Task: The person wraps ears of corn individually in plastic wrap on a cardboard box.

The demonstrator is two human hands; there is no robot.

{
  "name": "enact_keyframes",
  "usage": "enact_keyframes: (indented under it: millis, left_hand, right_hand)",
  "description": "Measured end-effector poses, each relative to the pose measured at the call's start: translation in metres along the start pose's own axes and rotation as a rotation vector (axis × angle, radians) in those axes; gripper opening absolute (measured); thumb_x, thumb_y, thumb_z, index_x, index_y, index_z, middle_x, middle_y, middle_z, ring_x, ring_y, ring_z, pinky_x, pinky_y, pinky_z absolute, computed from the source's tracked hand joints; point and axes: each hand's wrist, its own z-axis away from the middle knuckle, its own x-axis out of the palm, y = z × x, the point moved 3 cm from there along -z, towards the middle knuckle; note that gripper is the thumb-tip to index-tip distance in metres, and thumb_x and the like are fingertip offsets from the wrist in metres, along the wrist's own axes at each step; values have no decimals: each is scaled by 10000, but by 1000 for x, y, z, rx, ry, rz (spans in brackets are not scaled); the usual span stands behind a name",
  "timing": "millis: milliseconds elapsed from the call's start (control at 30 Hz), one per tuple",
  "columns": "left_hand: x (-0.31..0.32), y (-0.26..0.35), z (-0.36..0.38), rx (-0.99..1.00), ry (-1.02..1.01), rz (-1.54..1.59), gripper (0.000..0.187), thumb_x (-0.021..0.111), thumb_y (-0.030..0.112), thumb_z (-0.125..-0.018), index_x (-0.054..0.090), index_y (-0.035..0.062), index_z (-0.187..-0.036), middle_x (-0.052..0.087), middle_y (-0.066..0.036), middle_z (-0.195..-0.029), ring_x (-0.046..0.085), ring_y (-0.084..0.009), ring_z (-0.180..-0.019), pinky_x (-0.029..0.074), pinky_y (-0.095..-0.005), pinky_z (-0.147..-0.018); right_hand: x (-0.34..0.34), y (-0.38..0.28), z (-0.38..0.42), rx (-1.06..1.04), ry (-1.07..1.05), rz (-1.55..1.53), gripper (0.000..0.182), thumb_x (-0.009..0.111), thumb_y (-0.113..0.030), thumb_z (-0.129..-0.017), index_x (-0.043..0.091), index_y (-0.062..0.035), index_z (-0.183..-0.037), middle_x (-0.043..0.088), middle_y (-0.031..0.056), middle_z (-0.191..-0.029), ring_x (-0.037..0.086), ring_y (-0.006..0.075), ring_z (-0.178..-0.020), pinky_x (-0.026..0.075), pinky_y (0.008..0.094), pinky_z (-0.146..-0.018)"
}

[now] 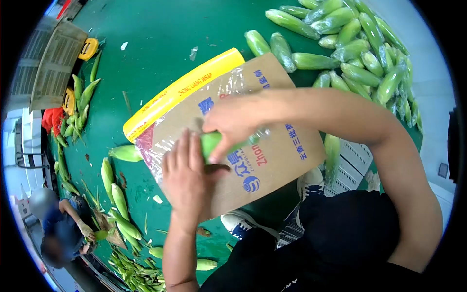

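Observation:
Over the flat cardboard sheet (287,170), a green corn cob (210,145) lies between my two hands. My right hand (236,119) has its fingers curled around the cob from above. My left hand (187,170) rests against the cob's left end, its fingers stretched out and its thumb to the right. Clear film spreads over the cardboard's left part, beside the yellow wrap roll (185,90). Part of the cob is hidden by my fingers.
Wrapped corn cobs (360,53) are heaped at the upper right. Unwrapped corn (119,199) lies to the left, with loose husks (134,272) below. A co-worker (63,224) at the lower left holds a cob. Shoes (243,224) show below the cardboard.

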Motion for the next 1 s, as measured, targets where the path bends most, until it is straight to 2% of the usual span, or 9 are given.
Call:
enact_keyframes:
  millis: [33,133,200,367,467,600,800,933,1000]
  left_hand:
    - [3,-10,-16,-27,-35,36,1056,953,448,-539,532,120,-1451,598,-115,-1466,622,-345,-1241,494,-470,-1028]
    - [-10,-28,-68,-43,-200,170,846,933,278,-639,581,109,-1390,698,-130,-1280,694,-372,-1077,565,-430,-889]
    - [-16,-29,-81,-132,-374,122,834,916,259,-662,564,92,-1400,675,-147,-1322,645,-379,-1191,534,-453,-967]
    - [-19,-26,-78,97,-75,154,945,969,233,-539,544,45,-1362,642,-146,-1149,570,-380,-1194,482,-465,-1040]
    - [-5,-47,-77,31,-217,95,992,972,278,-494,547,49,-1361,627,-157,-1189,578,-377,-1185,484,-464,-1045]
    - [-8,-29,-75,90,83,1,856,959,280,-595,586,58,-1333,667,-130,-1233,624,-377,-1153,512,-466,-986]
    - [-20,-40,-93,-83,-376,109,784,898,248,-639,609,63,-1343,719,-209,-1116,683,-406,-1059,545,-471,-926]
    - [-38,-24,-75,6,-677,274,768,873,285,-608,642,79,-1311,739,-196,-1090,708,-380,-1019,550,-459,-909]
    - [-35,-27,-70,23,-736,402,749,875,303,-610,653,54,-1281,740,-206,-1039,705,-396,-1000,547,-461,-890]
  right_hand:
    - [-23,-6,-1,72,-74,64,605,704,-574,-900,696,25,-985,652,209,-1005,666,376,-1007,538,499,-836]
    - [-76,37,-14,90,444,-62,499,553,-491,-1037,717,-23,-1096,657,217,-1251,665,370,-1075,536,499,-874]
    - [-76,63,-30,57,453,-57,417,541,-411,-1056,673,-69,-1254,640,184,-1320,628,370,-1188,512,487,-980]
    - [-49,85,-41,55,416,-66,455,582,-402,-1038,623,-80,-1358,631,178,-1342,599,373,-1249,487,470,-1049]
    - [-49,91,-40,90,449,-79,454,583,-398,-1036,628,-74,-1351,638,174,-1337,604,369,-1242,490,469,-1044]
    - [-55,97,-46,62,517,-120,428,570,-372,-1045,639,-62,-1332,656,163,-1321,614,358,-1234,495,464,-1039]
    - [-67,104,-64,-60,448,-107,371,534,-326,-1059,654,-124,-1346,646,146,-1372,620,343,-1243,497,446,-1047]
    - [-41,60,-63,-436,343,-21,475,508,-369,-1066,528,-229,-1519,417,40,-1643,397,290,-1503,363,510,-1205]
    - [-11,33,-59,-327,216,300,543,512,-459,-1056,463,-290,-1570,319,-54,-1698,243,226,-1583,235,593,-1255]
